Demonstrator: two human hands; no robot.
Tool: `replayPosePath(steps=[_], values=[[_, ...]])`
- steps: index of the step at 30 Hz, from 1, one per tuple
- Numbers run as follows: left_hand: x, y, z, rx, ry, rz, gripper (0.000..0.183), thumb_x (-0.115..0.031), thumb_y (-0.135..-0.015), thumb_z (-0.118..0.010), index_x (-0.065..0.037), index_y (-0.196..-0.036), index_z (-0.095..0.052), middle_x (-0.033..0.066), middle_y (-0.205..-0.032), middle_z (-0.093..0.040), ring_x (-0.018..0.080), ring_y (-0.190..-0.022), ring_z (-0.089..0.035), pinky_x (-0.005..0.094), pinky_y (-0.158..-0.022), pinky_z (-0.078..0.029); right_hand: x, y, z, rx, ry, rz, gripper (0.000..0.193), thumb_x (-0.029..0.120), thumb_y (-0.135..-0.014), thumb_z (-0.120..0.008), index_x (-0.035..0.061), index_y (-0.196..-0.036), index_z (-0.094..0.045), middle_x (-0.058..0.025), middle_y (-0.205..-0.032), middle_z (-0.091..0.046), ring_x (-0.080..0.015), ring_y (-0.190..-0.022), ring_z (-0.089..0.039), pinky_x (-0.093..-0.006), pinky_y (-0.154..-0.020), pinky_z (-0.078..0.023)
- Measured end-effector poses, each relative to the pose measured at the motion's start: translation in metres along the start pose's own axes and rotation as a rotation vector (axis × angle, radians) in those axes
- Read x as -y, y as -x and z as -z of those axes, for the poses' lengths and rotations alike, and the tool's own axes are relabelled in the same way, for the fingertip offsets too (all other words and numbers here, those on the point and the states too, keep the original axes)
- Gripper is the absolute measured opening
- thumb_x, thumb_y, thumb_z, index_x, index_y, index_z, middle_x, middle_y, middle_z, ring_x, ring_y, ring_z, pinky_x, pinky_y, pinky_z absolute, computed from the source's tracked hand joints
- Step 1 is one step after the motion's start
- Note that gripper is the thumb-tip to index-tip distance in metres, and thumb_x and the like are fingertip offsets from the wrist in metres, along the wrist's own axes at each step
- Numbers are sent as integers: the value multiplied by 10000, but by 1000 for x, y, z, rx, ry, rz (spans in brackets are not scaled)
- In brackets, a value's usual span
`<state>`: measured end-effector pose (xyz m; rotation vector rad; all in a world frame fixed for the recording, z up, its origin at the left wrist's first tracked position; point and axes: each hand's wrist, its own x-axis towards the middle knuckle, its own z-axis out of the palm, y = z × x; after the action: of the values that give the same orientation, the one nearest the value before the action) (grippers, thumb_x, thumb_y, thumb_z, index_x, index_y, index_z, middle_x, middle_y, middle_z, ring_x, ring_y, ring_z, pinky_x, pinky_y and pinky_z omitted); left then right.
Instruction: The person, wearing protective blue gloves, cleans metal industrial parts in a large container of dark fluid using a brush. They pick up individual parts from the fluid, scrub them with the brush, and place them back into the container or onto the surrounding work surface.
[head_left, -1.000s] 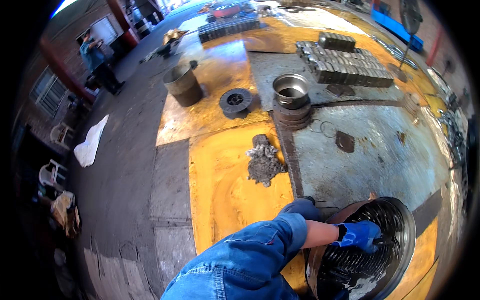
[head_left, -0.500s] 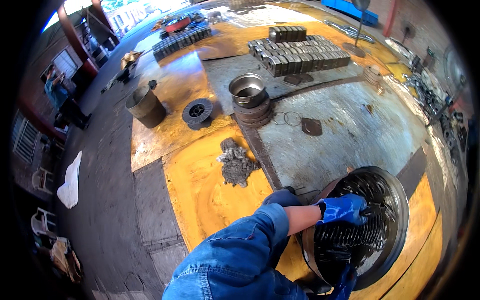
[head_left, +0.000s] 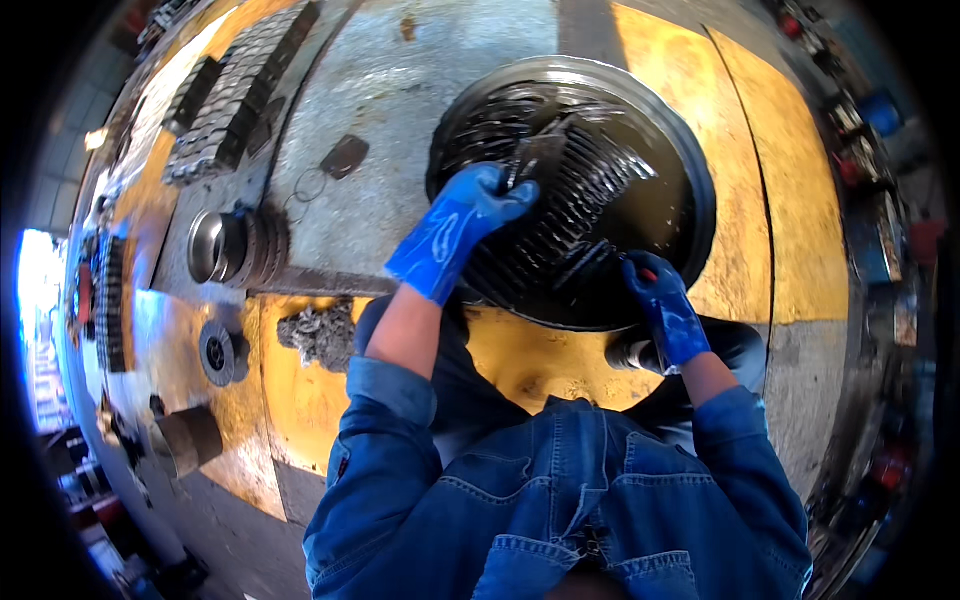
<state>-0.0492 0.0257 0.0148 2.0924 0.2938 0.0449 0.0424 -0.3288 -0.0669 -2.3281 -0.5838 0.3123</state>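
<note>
A wide round metal tub [head_left: 697, 180] stands before me, holding dark, oily liquid. Inside lie rows of narrow, ridged metal parts [head_left: 590, 185], black and glossy with oil. Over the tub's left part, my left hand [head_left: 478, 208], in a blue rubber glove, is closed on a dark, flat, oily metal piece [head_left: 541, 155]. My right hand [head_left: 660, 295], gloved the same way, is at the near right rim with its fingers curled round something with a red part [head_left: 648, 274]. Most of that thing is hidden by the glove, and its kind does not show.
Grey fluffy rags [head_left: 318, 335] lie on the yellow floor sheet at left. Beyond are a steel pot [head_left: 212, 246] on stacked rings, a black spool [head_left: 217, 353] and a metal bucket [head_left: 187, 441]. Rows of metal blocks [head_left: 235, 95] stand at the far left.
My view has swung right and down, so the tub now sits ahead. My left hand has come up from among the parts with the flat piece; my right hand now shows fully.
</note>
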Motion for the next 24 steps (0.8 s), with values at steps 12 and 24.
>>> replayPosePath(steps=[12, 24], values=[[-3, 13, -8, -184, -53, -148, 325, -413, -865, -721, -112, -974, -777, 198, -891, -730, 354, -793, -699, 451, -769, -565, -63, -2, -24, 48, -217, 35, 200, 181, -1015, -682, 29, -1132, -740, -90, -1053, -757, -199, -996, -697, -360, -928, -551], [-8, 12, -11, -98, -69, -63, 332, -371, -868, -722, -70, -1001, -769, 205, -913, -735, 395, -851, -705, 476, -770, -549, -87, -32, -20, 45, 25, 106, 310, 312, -989, -708, 47, -1144, -755, -132, -995, -776, -219, -928, -723, -342, -849, -556]])
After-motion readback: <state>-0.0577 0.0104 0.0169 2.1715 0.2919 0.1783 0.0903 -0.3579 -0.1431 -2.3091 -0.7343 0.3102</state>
